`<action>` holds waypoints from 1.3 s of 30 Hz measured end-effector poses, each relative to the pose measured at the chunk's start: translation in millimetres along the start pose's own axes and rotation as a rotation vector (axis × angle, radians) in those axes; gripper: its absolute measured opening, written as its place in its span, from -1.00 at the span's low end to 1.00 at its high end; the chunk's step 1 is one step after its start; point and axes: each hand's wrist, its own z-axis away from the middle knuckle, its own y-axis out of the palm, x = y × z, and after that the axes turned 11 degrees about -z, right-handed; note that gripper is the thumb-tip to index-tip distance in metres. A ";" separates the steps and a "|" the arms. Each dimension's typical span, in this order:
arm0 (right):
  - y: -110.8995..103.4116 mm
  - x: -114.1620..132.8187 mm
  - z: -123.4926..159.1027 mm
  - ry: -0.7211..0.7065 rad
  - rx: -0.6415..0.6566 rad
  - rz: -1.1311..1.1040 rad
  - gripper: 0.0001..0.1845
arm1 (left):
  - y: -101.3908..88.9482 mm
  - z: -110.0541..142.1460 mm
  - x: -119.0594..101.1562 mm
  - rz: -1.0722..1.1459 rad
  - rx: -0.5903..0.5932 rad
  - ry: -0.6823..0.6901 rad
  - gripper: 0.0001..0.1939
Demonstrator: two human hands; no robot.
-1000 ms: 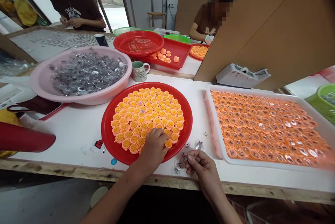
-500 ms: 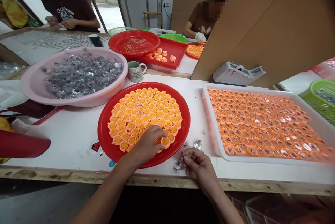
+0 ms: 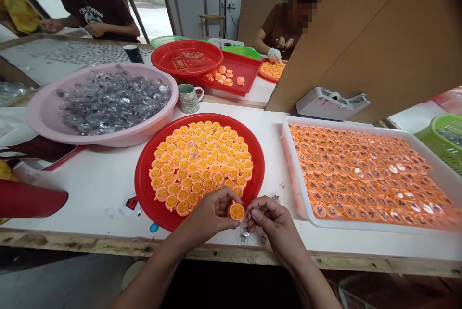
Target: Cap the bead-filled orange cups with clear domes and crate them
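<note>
Between the thumb and fingers of my left hand point(image 3: 215, 210) is a small orange toy cup point(image 3: 237, 211), its round face turned up toward me. Close beside it, my right hand point(image 3: 272, 217) pinches a small clear piece with a dark print point(image 3: 249, 215), partly hidden by the fingers. Under and left of my left hand lies a round red tray point(image 3: 144, 203) filled with similar orange cups point(image 3: 197, 174). A few clear printed discs point(image 3: 243, 238) rest on the white table below my fingertips.
A white tray point(image 3: 361, 229) of orange cups with shiny printed tops stands at right. A pink basin point(image 3: 46, 126) of clear pieces is at left, near a mug point(image 3: 188, 99). Behind are a tape dispenser point(image 3: 330, 104), a cardboard panel point(image 3: 361, 34) and two people.
My left hand has lifted an orange cup from the round red tray and brought it right, next to my right hand. My right hand has stayed nearly in place, still pinching the clear piece.
</note>
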 end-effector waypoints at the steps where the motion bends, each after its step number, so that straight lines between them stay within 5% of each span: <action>1: -0.2 -0.6 -1.0 0.003 -0.003 0.018 -0.82 | 0.3 -0.1 1.8 0.000 0.012 -0.013 -0.76; 8: 6.5 5.6 -0.4 0.000 -0.079 0.251 -0.77 | 15.2 -1.2 13.7 -0.038 0.003 -0.061 -0.71; 15: 4.5 -3.9 11.0 -0.313 -0.133 0.584 -0.93 | 27.1 -5.3 17.8 -0.276 -0.123 0.012 -0.96; 22: 9.6 -3.6 20.2 -0.366 -0.157 0.573 -0.89 | 36.3 -3.1 25.9 -0.547 -0.313 0.260 -0.89; 28: 12.2 2.3 26.7 -0.637 -0.108 0.713 -0.82 | 35.1 1.5 27.9 -0.655 -0.286 0.425 -0.77; 32: 11.4 2.2 29.7 -0.628 -0.129 0.689 -0.83 | 37.5 3.9 25.8 -0.658 -0.347 0.513 -0.77; 39: 7.3 2.0 31.6 -0.678 -0.075 0.649 -0.76 | 39.2 6.6 20.1 -0.626 -0.342 0.472 -0.78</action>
